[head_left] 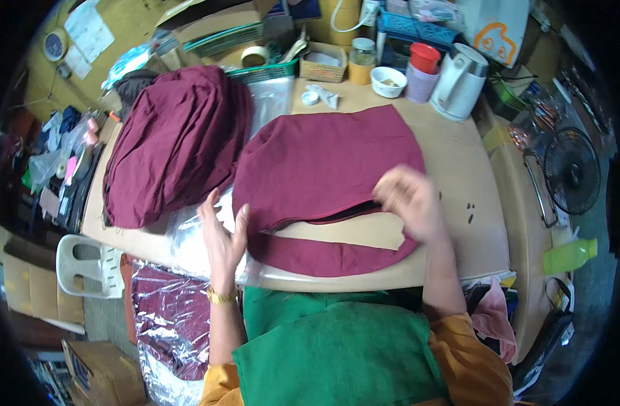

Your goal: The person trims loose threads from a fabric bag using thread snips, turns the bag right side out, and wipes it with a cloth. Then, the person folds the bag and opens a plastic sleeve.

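Two bare hands are at a maroon cloth piece point(330, 155), which lies spread on the tan tabletop point(462, 183) directly in front of the person. The left hand point(223, 237) is by its left edge, the grip wide open, fingers raised and thumb apart; it holds nothing, though whether the thumb touches the fabric is hard to tell. The right hand point(411, 203) is blurred over the right end of a dark slit point(354, 212), fingers curled; I cannot tell whether its grip has closed on the edge. Below the slit, a lower band point(323, 256) of the same cloth curves along the tabletop's near side.

The piece looks soft, limp and fairly light, more likely to crease or sag than break, and its matte weave should not be slippery. Its seamed edge beside the slit seems the surest place to pinch, with a flat palm on the broad upper part to stop it sliding. Just left sits a bulky maroon pile point(174, 142), probably heavier and prone to slumping.
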The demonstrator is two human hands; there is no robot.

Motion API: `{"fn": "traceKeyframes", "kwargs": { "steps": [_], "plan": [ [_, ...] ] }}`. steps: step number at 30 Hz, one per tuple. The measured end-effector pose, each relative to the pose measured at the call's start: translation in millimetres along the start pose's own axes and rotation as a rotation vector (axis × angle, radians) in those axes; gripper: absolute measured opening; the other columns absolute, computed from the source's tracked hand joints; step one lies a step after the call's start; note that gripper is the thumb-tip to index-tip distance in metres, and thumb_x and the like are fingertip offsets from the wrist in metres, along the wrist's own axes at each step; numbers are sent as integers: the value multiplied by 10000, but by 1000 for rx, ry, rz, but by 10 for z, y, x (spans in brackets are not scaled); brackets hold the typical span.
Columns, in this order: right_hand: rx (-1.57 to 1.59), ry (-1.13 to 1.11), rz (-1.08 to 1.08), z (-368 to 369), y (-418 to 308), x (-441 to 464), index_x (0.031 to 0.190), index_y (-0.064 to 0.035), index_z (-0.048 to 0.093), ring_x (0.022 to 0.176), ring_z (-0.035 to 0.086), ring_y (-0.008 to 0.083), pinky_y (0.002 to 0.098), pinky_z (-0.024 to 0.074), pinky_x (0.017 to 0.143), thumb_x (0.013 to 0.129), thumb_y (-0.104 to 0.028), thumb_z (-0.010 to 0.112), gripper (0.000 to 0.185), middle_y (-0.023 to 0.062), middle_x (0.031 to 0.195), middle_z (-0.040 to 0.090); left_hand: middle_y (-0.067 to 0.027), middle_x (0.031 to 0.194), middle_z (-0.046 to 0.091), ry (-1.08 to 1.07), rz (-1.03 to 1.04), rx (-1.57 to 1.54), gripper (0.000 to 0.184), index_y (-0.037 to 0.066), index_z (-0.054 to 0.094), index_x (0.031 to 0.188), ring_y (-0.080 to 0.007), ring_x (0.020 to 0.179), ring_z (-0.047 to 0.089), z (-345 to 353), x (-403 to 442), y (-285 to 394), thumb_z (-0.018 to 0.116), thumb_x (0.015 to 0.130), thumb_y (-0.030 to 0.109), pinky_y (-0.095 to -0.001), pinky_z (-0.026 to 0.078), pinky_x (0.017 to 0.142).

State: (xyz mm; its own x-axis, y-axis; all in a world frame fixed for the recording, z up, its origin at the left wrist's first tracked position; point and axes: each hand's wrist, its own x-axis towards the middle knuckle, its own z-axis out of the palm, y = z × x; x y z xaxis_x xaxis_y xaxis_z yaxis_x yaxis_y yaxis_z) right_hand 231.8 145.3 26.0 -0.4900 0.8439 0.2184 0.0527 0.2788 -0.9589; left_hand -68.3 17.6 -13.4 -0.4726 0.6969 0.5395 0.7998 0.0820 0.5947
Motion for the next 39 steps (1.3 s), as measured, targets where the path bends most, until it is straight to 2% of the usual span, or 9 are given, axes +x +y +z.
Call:
{"fn": "traceKeyframes", "kwargs": {
  "steps": [3,6,8,12,16,23,27,35,39],
  "plan": [
    [-198,-548,-11,648,29,-139,1020,13,673,794,639,126,299,521,713,909,-72,667,140,70,915,675,-123,1033,707,-512,-518,-589,530,-78,570,1258,-153,902,649,7,48,-236,689,935,325,-304,527,837],
    [-776,-210,-419,878,274,-93,1011,17,670,764,618,118,295,506,695,918,-101,673,150,79,950,658,-137,1189,653,-570,-471,-837,510,-69,528,1296,-157,1068,611,29,-128,81,659,961,292,-304,492,945],
    [-178,-267,81,884,116,-50,1003,19,670,750,613,138,301,493,678,932,-137,669,172,94,985,649,-148,1299,587,-657,-533,-942,530,-62,463,1346,-166,1161,558,32,-189,145,640,974,271,-314,459,997],
    [-294,-385,160,982,197,-281,844,7,670,756,636,247,360,499,699,922,-314,678,331,127,816,627,-107,1292,588,-500,-578,-1236,472,-19,468,1363,-154,1143,555,301,-332,71,607,996,242,-315,465,982],
    [-430,-373,109,1093,364,-433,1012,4,626,736,646,216,327,507,691,925,-304,685,325,82,848,642,-97,1299,589,-268,-498,-1155,427,-7,471,1369,-159,1159,553,523,-426,30,563,1018,219,-313,429,1006],
    [813,-46,359,1307,459,-396,986,-86,568,692,517,-2,156,411,556,997,-154,598,76,-57,792,550,-149,1265,596,-252,-341,-826,525,-44,431,1386,-186,1180,541,419,-365,381,617,988,243,-314,427,1015],
    [577,-205,283,1216,508,-385,944,-74,527,667,488,-2,156,381,533,981,-161,624,136,-50,780,559,-176,1149,646,-336,-591,-1051,645,-92,362,1391,-164,980,634,397,-200,115,697,936,219,-265,539,818],
    [1009,-849,418,1143,397,-318,1198,41,597,990,627,128,278,490,898,853,-104,752,406,80,1116,671,-49,933,700,-251,-351,-963,206,-48,665,1054,-87,853,599,566,74,154,598,978,133,-261,494,802],
    [895,-1004,378,1084,564,-231,1133,42,641,977,629,134,286,486,886,841,-111,760,350,71,1079,687,-11,869,676,-202,-319,-880,172,-31,652,1015,-70,798,561,625,156,243,578,987,122,-251,479,747]
  ]
}}
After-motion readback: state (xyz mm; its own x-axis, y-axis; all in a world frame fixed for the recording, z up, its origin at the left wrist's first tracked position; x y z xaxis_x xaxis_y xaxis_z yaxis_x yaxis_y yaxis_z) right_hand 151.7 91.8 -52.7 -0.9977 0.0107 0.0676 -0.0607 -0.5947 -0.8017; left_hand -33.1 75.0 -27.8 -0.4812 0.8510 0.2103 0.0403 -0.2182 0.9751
